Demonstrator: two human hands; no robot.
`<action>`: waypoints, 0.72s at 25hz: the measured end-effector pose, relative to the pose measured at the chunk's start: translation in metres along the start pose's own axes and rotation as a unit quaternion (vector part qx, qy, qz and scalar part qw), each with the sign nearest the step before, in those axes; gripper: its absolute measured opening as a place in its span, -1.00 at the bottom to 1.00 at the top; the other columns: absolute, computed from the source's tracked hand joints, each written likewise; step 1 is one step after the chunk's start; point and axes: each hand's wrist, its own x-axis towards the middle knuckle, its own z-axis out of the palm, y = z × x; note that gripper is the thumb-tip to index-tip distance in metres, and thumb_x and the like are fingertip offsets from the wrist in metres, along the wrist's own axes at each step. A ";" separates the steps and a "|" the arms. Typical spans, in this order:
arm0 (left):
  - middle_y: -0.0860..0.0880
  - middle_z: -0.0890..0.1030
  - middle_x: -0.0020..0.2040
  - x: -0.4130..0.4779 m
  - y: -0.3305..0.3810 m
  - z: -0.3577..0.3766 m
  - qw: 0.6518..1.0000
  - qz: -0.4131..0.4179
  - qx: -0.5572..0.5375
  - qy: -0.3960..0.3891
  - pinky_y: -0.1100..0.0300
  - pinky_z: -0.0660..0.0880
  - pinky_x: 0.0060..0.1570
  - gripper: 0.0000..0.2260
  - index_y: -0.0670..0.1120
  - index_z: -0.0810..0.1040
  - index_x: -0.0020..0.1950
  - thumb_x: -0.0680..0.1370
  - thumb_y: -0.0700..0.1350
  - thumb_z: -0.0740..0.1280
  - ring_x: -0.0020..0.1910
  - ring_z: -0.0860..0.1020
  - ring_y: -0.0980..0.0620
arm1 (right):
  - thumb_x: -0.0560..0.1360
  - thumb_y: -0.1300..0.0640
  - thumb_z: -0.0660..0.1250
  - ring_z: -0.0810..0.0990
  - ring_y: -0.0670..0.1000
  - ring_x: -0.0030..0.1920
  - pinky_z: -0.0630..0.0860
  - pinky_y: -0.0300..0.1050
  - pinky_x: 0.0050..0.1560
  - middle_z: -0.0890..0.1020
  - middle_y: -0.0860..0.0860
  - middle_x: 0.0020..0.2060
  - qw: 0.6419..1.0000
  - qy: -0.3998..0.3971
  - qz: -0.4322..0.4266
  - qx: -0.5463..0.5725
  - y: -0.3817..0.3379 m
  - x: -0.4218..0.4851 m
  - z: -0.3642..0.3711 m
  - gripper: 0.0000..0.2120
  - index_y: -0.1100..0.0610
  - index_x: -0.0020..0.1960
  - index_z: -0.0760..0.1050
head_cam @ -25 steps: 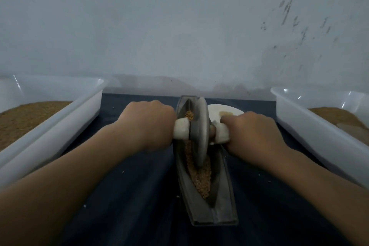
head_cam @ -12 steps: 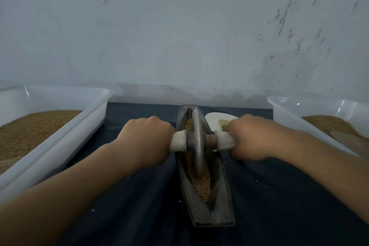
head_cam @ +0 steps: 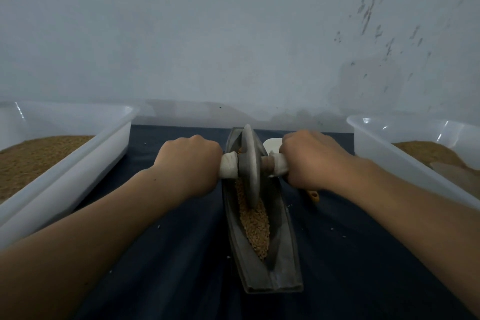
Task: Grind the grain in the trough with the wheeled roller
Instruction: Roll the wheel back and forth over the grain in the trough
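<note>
A grey boat-shaped trough (head_cam: 284, 254) lies lengthwise on the dark cloth, holding brown grain (head_cam: 255, 226). The grey wheeled roller (head_cam: 250, 163) stands upright in the trough's far half, its disc resting in the grain. My left hand (head_cam: 188, 161) grips the white-wrapped left handle (head_cam: 229, 165). My right hand (head_cam: 310, 158) grips the right handle (head_cam: 278, 165). Both fists are level on either side of the disc.
A white plastic tub (head_cam: 85, 166) with brown grain stands at the left, another tub (head_cam: 384, 153) with grain at the right. A white dish (head_cam: 271, 144) sits behind the right hand, and a small tan object (head_cam: 313, 196) lies under the right wrist. A pale wall closes the back.
The roller has rolled away from me toward the trough's far end, with both hands moving along on the handles. More grain shows in the near half.
</note>
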 end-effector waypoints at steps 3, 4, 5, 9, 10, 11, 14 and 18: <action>0.07 0.40 -0.27 -0.007 0.001 -0.004 1.000 0.015 0.001 -0.009 0.10 0.36 -0.33 -0.92 0.09 0.47 -0.10 0.47 0.01 0.35 -0.35 0.40 0.03 | 0.40 0.02 0.39 0.50 0.03 -0.22 0.43 -0.06 -0.33 0.49 -0.09 -0.20 0.999 0.027 -0.042 0.020 0.003 -0.008 0.002 -0.86 -0.03 -0.17 0.42; 0.09 0.38 -0.28 -0.010 0.000 -0.007 1.000 0.028 0.003 -0.012 0.10 0.36 -0.33 -0.89 0.10 0.42 -0.12 0.46 0.02 0.35 -0.36 0.38 0.05 | 0.40 -0.03 0.38 0.48 -0.01 -0.26 0.39 -0.07 -0.37 0.46 -0.11 -0.26 0.997 0.042 -0.046 0.033 0.003 -0.017 0.003 -0.83 -0.04 -0.16 0.39; 0.11 0.36 -0.29 -0.014 -0.001 -0.010 0.999 0.041 0.005 -0.018 0.11 0.36 -0.33 -0.86 0.12 0.38 -0.15 0.45 0.04 0.34 -0.38 0.36 0.06 | 0.39 -0.07 0.38 0.42 -0.08 -0.32 0.30 -0.10 -0.43 0.41 -0.15 -0.31 0.995 0.066 -0.051 0.046 0.002 -0.028 0.004 -0.79 -0.06 -0.15 0.36; 0.13 0.38 -0.36 -0.029 -0.014 -0.019 0.996 0.089 0.029 -0.013 0.26 0.18 -0.50 -0.84 0.18 0.39 -0.20 0.30 0.14 0.31 -0.47 0.30 0.19 | 0.26 -0.16 0.41 0.27 -0.24 -0.46 0.11 -0.24 -0.53 0.33 -0.21 -0.43 0.992 0.100 -0.032 0.066 0.000 -0.054 0.006 -0.69 -0.18 -0.16 0.30; 0.13 0.38 -0.37 -0.026 -0.015 -0.019 0.995 0.095 0.044 0.005 0.26 0.16 -0.51 -0.84 0.17 0.43 -0.19 0.29 0.15 0.30 -0.48 0.31 0.17 | 0.27 -0.15 0.41 0.32 -0.23 -0.44 0.16 -0.23 -0.51 0.37 -0.19 -0.41 0.994 0.070 -0.015 0.087 0.001 -0.052 0.008 -0.69 -0.19 -0.15 0.30; 0.12 0.38 -0.36 -0.020 -0.013 -0.016 0.993 0.096 0.058 0.025 0.25 0.17 -0.50 -0.85 0.15 0.47 -0.17 0.32 0.15 0.30 -0.47 0.34 0.12 | 0.29 -0.13 0.41 0.35 -0.20 -0.41 0.21 -0.20 -0.48 0.40 -0.17 -0.39 0.994 0.042 0.001 0.099 0.003 -0.046 0.011 -0.72 -0.18 -0.16 0.31; 0.08 0.37 -0.34 0.009 -0.005 -0.006 0.991 0.078 0.088 0.063 0.16 0.29 -0.43 -0.89 0.07 0.46 -0.17 0.45 0.09 0.29 -0.38 0.40 0.00 | 0.38 -0.18 0.34 0.41 -0.03 -0.36 0.27 -0.13 -0.39 0.44 -0.11 -0.37 0.995 0.064 0.027 0.076 0.005 -0.017 0.025 -0.80 -0.12 -0.24 0.37; 0.06 0.46 -0.29 0.031 -0.010 0.002 0.993 0.056 0.070 0.074 0.13 0.34 -0.38 -0.91 0.11 0.52 -0.13 0.47 0.08 0.28 -0.35 0.47 -0.01 | 0.41 -0.23 0.32 0.47 -0.02 -0.36 0.22 -0.16 -0.44 0.48 -0.11 -0.41 0.996 0.067 0.033 0.057 0.008 0.018 0.027 -0.79 -0.13 -0.29 0.45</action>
